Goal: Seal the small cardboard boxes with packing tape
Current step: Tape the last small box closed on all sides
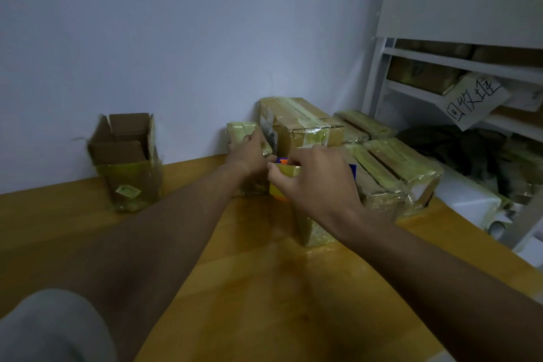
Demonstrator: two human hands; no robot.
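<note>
A tape dispenser point(283, 182), yellow roll on an orange and blue body, is gripped by the right hand point(320, 182), fingers curled over its top. It is held just above the wooden table point(249, 288), near the far edge, partly hidden by the hand.

The left hand point(249, 153) is laid on a small taped box point(244, 132) at the far edge, against the wall; fingers curl over the box's near upper edge and clasp it. Whether tape is pinched there cannot be told. The two hands are close together, almost touching.

A narrow taped box point(311, 229) is seen under the right wrist, standing on the table. Behind the hands a larger taped box point(302, 123) is set against the wall. To the right of it, towards the far right corner, several taped boxes point(396, 167) are stacked.

An open box point(126, 159), flaps up, is placed at the far edge, left of the hands and well apart from them. A white shelf unit point(455, 67) with a handwritten paper note point(476, 100) is seen beyond the right edge.
</note>
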